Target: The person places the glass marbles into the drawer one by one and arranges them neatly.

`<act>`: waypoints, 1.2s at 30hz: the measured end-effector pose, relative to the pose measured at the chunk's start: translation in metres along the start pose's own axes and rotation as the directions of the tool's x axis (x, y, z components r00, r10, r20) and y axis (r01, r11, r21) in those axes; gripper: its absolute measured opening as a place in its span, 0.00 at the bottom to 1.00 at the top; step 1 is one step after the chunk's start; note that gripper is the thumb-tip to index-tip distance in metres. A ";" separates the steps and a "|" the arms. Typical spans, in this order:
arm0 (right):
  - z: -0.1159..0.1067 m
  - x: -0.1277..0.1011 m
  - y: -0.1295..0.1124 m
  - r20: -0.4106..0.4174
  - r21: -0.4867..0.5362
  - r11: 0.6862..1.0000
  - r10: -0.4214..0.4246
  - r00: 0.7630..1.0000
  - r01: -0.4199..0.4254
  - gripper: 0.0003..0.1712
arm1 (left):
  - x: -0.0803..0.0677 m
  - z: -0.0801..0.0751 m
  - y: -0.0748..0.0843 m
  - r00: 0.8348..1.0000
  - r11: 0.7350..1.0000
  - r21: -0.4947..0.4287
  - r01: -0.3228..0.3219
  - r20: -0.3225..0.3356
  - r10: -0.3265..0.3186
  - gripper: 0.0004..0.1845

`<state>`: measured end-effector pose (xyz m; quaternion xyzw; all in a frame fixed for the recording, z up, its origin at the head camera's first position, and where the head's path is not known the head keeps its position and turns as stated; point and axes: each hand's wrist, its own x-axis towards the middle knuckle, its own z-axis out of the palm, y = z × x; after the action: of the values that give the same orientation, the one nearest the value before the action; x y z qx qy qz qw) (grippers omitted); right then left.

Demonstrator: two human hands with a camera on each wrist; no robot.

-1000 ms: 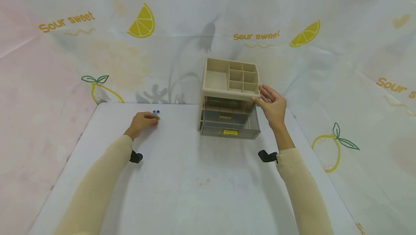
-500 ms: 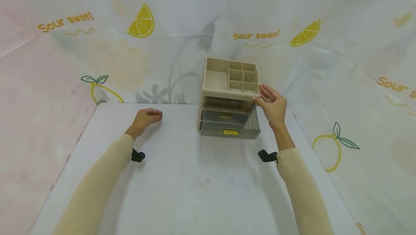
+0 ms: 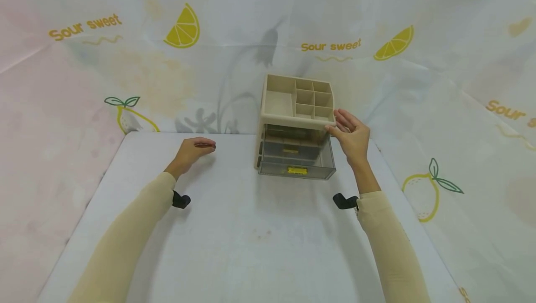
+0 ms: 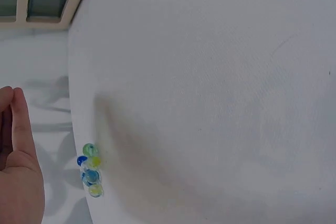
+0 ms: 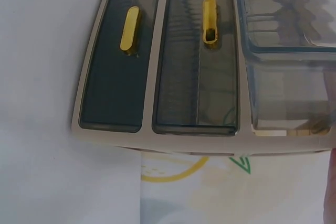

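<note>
My left hand [image 3: 190, 153] is over the table's back left, thumb and fingertips pinched together. A tiny dark spot shows between the tips in the head view, seemingly a marble mostly hidden by the fingers. In the left wrist view, several glass marbles [image 4: 91, 176], blue, green and yellow, lie grouped on the table; the hand hides them from the head view. My right hand [image 3: 353, 140] grips the front right corner of a beige drawer organizer [image 3: 298, 121], thumb at the front and fingers along the side. Its clear top drawer [image 3: 274, 169] is pulled out.
Two more drawers, a middle drawer [image 5: 197, 82] and a bottom drawer [image 5: 113, 87], are closed, with gold handles. Divided compartments [image 3: 279, 104] form the organizer's top. Behind the white table [image 3: 234, 228] hangs a lemon-print cloth [image 3: 234, 23].
My left hand has left the marbles' spot and moved right and slightly back, its fingertips still pinched. The right hand and organizer have stayed put.
</note>
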<state>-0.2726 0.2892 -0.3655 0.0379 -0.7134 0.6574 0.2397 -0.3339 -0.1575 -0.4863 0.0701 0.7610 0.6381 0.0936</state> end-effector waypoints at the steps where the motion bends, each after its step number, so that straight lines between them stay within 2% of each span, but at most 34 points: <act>1: 0.000 0.000 0.000 0.000 -0.001 1.000 0.000 1.000 0.000 0.35 | 0.000 0.001 0.000 1.000 1.000 0.004 -0.006 0.005 0.006 0.20; 4: 0.000 0.000 -0.001 0.001 -0.007 1.000 -0.006 1.000 0.006 0.34 | 0.000 0.006 0.004 1.000 1.000 0.003 -0.018 0.021 0.018 0.20; 10: 0.002 -0.002 -0.005 0.005 -0.003 1.000 -0.014 1.000 0.014 0.34 | -0.012 0.015 0.030 0.997 0.997 -0.066 -0.042 0.057 0.045 0.17; 15: 0.001 -0.001 -0.001 0.003 -0.007 1.000 -0.021 1.000 0.021 0.35 | -0.016 0.020 0.043 0.993 0.990 -0.114 -0.081 0.071 0.089 0.15; 21: 0.000 0.001 0.001 0.001 -0.011 1.000 -0.024 1.000 0.024 0.34 | -0.014 0.027 0.059 0.990 0.993 -0.070 -0.099 0.096 0.106 0.11; 26: 0.001 0.001 0.000 0.000 -0.009 1.000 -0.026 1.000 0.026 0.34 | -0.010 0.036 0.068 0.977 0.987 -0.049 -0.155 0.142 0.161 0.13; 31: 0.002 0.000 -0.001 0.005 0.002 1.000 -0.028 1.000 0.028 0.34 | -0.015 0.047 0.083 0.957 0.974 -0.050 -0.221 0.180 0.226 0.15; 36: 0.000 -0.001 -0.003 0.006 -0.003 1.000 0.003 1.000 -0.003 0.34 | -0.021 0.058 0.092 0.936 0.961 -0.055 -0.272 0.217 0.277 0.16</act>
<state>-0.2708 0.2886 -0.3627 0.0384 -0.7153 0.6565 0.2365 -0.3017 -0.0908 -0.4048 0.2454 0.7206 0.6423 0.0892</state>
